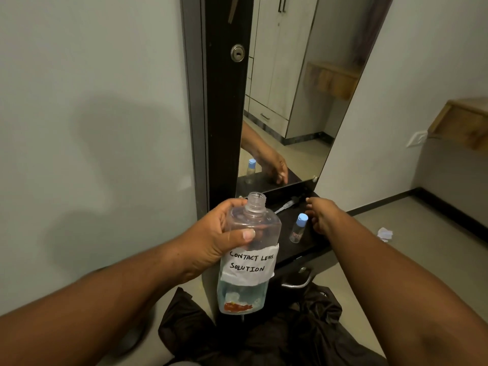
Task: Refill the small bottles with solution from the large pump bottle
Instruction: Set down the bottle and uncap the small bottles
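My left hand grips the large clear bottle upright in front of the shelf. Its neck is uncapped, a paper label reads "CONTACT LENS SOLUTION", and liquid fills only its lower part. The pump head with its tube lies on the black shelf behind the bottle. A small clear bottle with a blue cap stands upright on the shelf. My right hand hovers just right of that small bottle, fingers spread and holding nothing, fingertips near the pump head.
A tall mirror rises behind the shelf and reflects my hand and the small bottle. A drawer handle sits under the shelf. Dark cloth lies on the floor below. A crumpled paper lies on the floor at right.
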